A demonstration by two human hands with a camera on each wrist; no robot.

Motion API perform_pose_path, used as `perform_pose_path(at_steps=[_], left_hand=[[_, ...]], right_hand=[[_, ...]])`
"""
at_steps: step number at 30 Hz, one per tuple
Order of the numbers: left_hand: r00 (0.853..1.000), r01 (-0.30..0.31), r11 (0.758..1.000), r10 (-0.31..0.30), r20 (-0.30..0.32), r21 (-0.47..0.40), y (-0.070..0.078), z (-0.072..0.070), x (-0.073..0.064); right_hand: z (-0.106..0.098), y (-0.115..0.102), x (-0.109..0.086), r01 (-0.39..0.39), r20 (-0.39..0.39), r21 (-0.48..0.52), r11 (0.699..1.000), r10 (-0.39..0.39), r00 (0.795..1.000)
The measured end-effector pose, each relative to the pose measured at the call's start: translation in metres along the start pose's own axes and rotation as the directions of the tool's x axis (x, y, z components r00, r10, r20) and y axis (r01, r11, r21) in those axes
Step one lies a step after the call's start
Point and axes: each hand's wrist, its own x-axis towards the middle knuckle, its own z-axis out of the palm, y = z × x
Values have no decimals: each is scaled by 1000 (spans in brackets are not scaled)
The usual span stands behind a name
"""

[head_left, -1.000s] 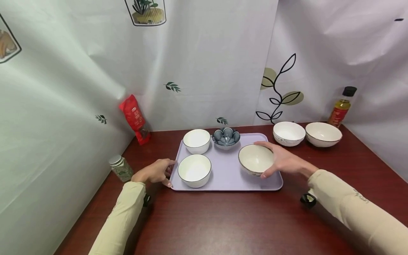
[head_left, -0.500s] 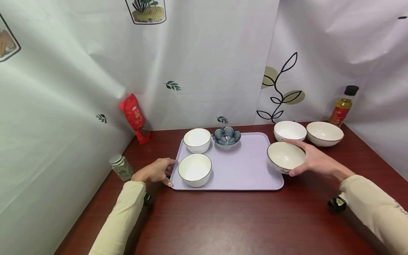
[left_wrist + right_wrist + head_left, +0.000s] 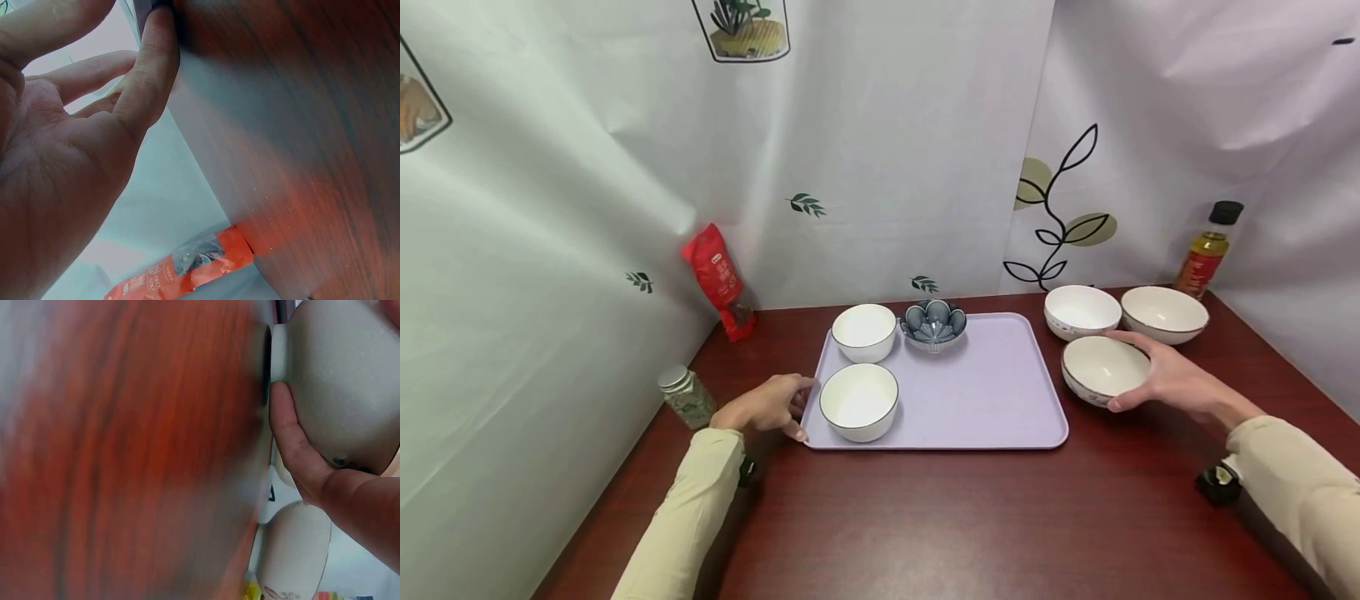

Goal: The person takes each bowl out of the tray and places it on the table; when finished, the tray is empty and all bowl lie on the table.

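Note:
My right hand [image 3: 1183, 383] grips a cream bowl [image 3: 1103, 368] with a dark rim, thumb at its near side and fingers at the far side. That bowl is just right of the lilac tray [image 3: 973, 400], low over the table; the right wrist view shows its base close to the wood. At the tray's left edge, my left hand [image 3: 767, 405] touches the rim with relaxed fingers [image 3: 147, 81]. Two white bowls, one in front [image 3: 859, 402] and one behind [image 3: 863, 332], stand on the tray's left side. A blue-grey petal-shaped bowl [image 3: 933, 327] sits at its back edge.
Behind the held bowl stand a white bowl [image 3: 1082, 312] and a wider cream bowl [image 3: 1164, 313], with an oil bottle [image 3: 1202, 257] in the back right corner. On the left, a red packet [image 3: 721, 282] leans on the curtain [image 3: 880, 150], and a jar [image 3: 687, 397] stands nearer.
My right hand has carried the cream bowl from over the tray's right side rightward past its edge, down to the table. The left hand stays at the tray's left edge.

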Motion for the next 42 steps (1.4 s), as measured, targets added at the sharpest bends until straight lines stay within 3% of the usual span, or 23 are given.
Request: perform_pose_path(at_steps=[19,26,30,34,37,39,42], left_hand=[[1000,-26,1000,26,-11,-1,-1,1,-2],[1000,-17,999,18,-6,31,0,1,-1],[1000,-13,999,14,-6,38,0,0,-1],[1000,-12,999,12,-5,40,0,0,-1],[1000,-13,999,14,-4,34,0,-1,-2],[1000,-10,1000,10,-6,29,0,-1,-1],[1000,-7,1000,7,-7,14,0,1,-1]], right_hand=[[0,0,7,-32,14,-60,998,33,999],[-5,-7,6,17,35,-180,983,-11,999],[-12,-22,6,69,46,-347,935,-56,997],[-19,-42,8,83,39,-535,841,-74,996],[-23,-59,9,36,28,-614,788,-24,999],[-23,-69,11,8,12,-634,773,-1,1000],[-21,-83,13,-11,-24,-631,776,-6,1000]])
